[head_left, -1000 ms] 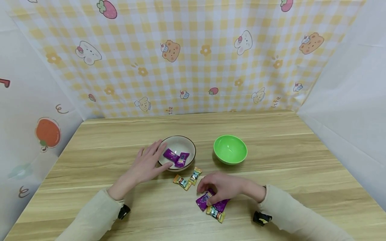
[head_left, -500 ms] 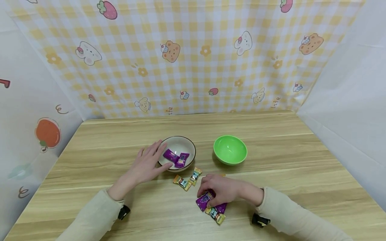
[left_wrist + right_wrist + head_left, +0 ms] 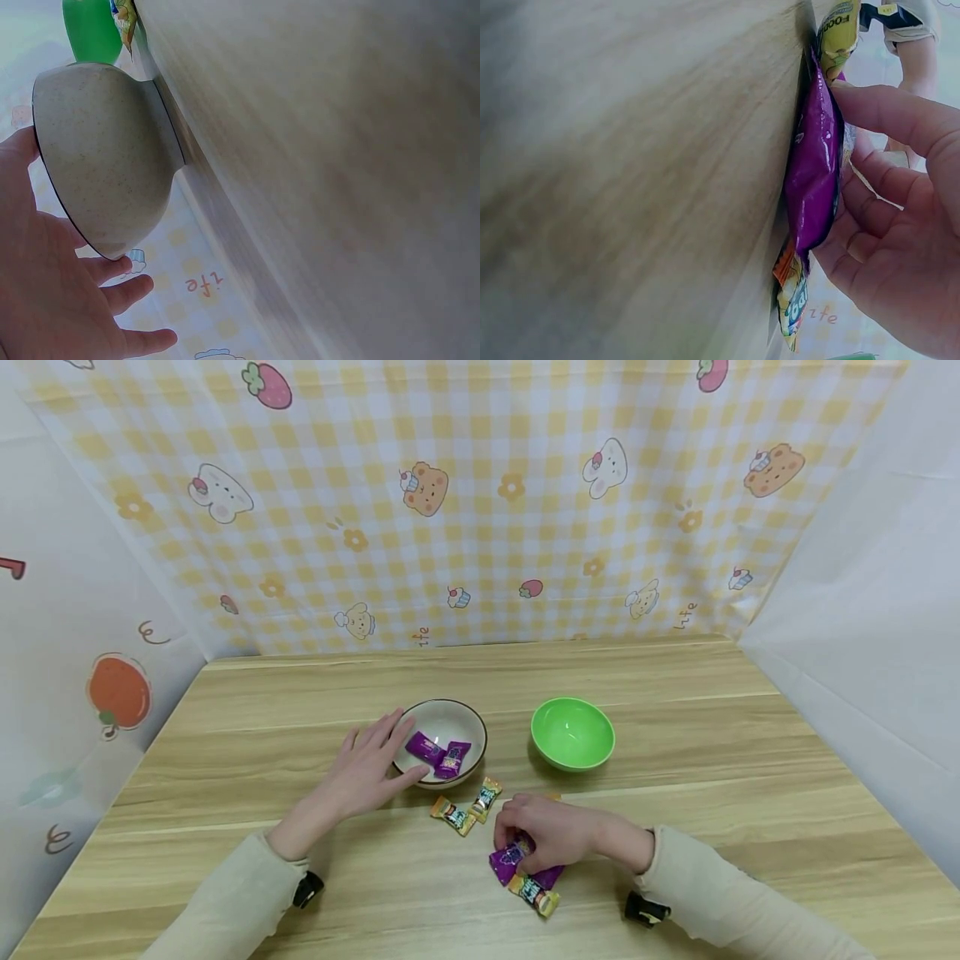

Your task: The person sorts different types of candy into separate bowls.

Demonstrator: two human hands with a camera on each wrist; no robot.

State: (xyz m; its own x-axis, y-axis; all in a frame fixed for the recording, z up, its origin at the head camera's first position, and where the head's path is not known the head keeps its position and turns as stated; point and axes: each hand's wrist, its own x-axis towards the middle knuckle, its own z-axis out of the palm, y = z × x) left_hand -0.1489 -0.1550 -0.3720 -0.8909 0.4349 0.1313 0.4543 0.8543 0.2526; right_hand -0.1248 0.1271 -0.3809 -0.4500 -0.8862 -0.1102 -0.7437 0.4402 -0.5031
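My left hand (image 3: 367,768) rests at the left rim of a pale bowl (image 3: 472,727) with a dark rim, its fingers spread. Two purple-wrapped candies (image 3: 453,758) lie inside that bowl. In the left wrist view the thumb and fingers touch the edge of the bowl (image 3: 105,150). My right hand (image 3: 558,831) reaches down over a small pile of candies, thumb and fingers curled round a purple-wrapped candy (image 3: 507,858). Another purple candy (image 3: 814,172) lies under the palm. A yellow candy (image 3: 535,895) sits against the pile's near side; the hand mostly hides one more yellow wrapper.
Two yellow candies, one flat (image 3: 453,816) and one angled (image 3: 486,798), lie just in front of the pale bowl. A green bowl (image 3: 572,735) stands to its right. Behind the wooden table (image 3: 300,693) hangs a checked cloth (image 3: 480,543).
The right hand has drawn slightly nearer and its fingers have closed in on the purple candy, nudging the pile a little. The left hand and both bowls stay put.
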